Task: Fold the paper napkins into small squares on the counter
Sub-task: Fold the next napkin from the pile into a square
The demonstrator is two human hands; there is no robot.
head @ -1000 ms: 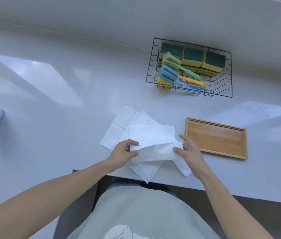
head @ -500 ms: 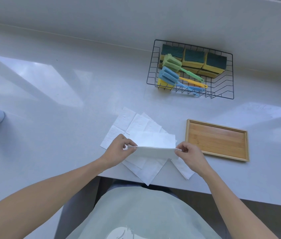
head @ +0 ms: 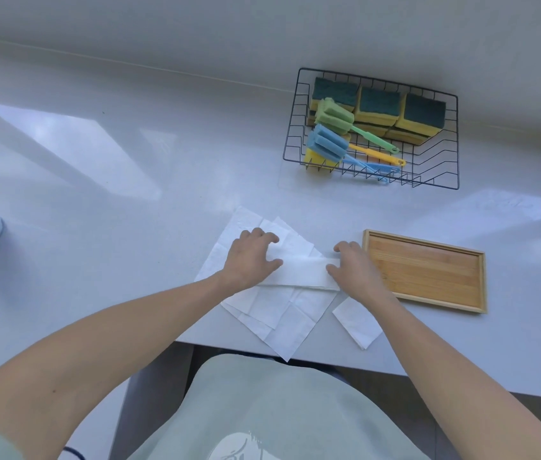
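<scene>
Left hand (head: 250,258) and right hand (head: 355,265) flat, grip released, pressing folded napkin (head: 302,272), wooden tray (head: 428,270) beside, sponge basket (head: 375,127) behind

No readable text, labels, brands, numbers or signs on anything in view.
</scene>
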